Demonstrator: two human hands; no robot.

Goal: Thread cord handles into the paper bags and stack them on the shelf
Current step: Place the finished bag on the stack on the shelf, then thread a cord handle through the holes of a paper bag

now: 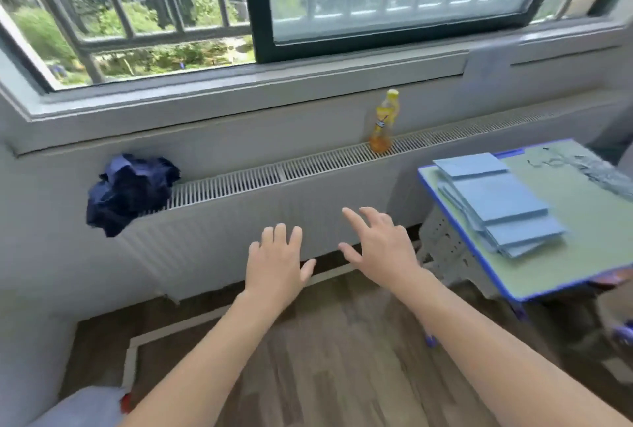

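Both hands held out empty in front of the radiator, paper bags waiting on the table.

The left hand (278,257) and right hand (378,243) hang in the air with fingers spread wide, holding nothing. The blue paper bags (493,200) lie flat in a loose pile on the green table (561,255) at the right, well apart from both hands. A yellow bottle (383,121) stands on the radiator (260,176); a dark blue cloth (130,192) lies crumpled at its left end.

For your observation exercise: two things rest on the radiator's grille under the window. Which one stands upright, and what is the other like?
The orange drink bottle stands upright on the radiator grille, right of centre. The dark blue cloth lies crumpled at the grille's left end, partly hanging over the front.
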